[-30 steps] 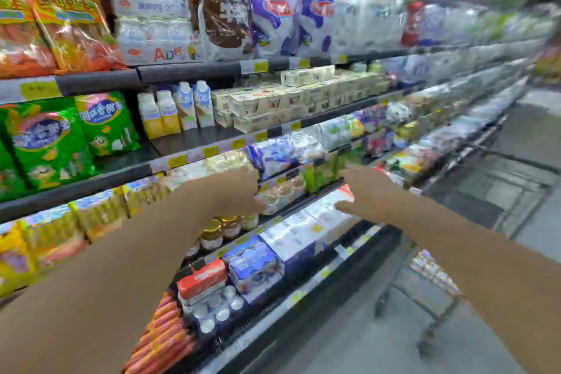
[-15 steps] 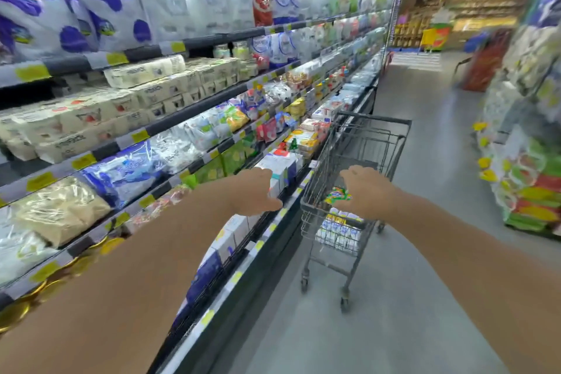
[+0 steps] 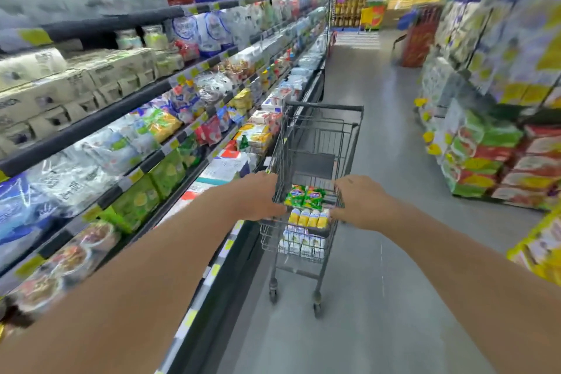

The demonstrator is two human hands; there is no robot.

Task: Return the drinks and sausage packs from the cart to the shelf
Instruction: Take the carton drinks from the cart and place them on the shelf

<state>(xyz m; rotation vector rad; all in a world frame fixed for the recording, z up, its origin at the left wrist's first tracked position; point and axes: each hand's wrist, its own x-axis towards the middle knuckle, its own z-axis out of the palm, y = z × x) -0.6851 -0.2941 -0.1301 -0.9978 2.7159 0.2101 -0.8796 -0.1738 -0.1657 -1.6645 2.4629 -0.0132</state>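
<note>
Hands reach at the cart (image 3: 321,143) beside the shelf (image 3: 91,124): our left hand (image 3: 258,196) and right hand (image 3: 361,202) sit at its near rim, fingers curled, though we cannot tell whether either grip closes on the rim. Green sausage packs (image 3: 305,197) lie in the basket over yellow-capped drinks (image 3: 308,218), with white cartons (image 3: 300,241) below.
</note>
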